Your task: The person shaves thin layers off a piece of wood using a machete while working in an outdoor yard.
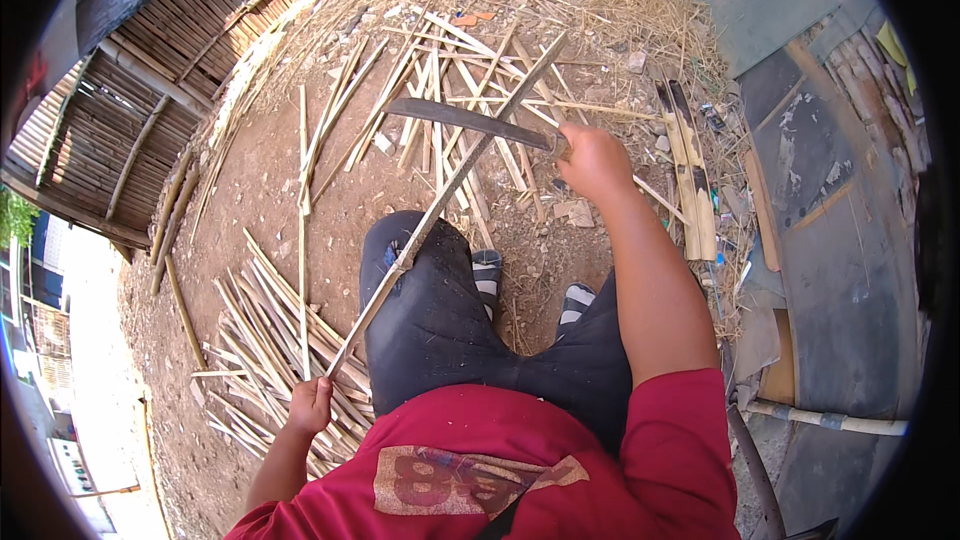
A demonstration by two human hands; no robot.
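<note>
A long bamboo strip [440,202] slants up and away to the right, lying across my left knee. Its near end is pinched in my left hand [311,406], low on the left. My right hand [590,162] is wrapped round the handle of a machete [440,113], out ahead on the right. The dark, curved blade points left and crosses the strip near its far part. Whether blade and strip touch there, I cannot tell.
A heap of split strips [265,340] lies left of my legs. More loose strips [430,80] are scattered ahead on the dirt. Two thicker bamboo pieces [690,180] lie on the right, beside dark sheets [840,270]. A bamboo-slat wall [140,130] stands at the left.
</note>
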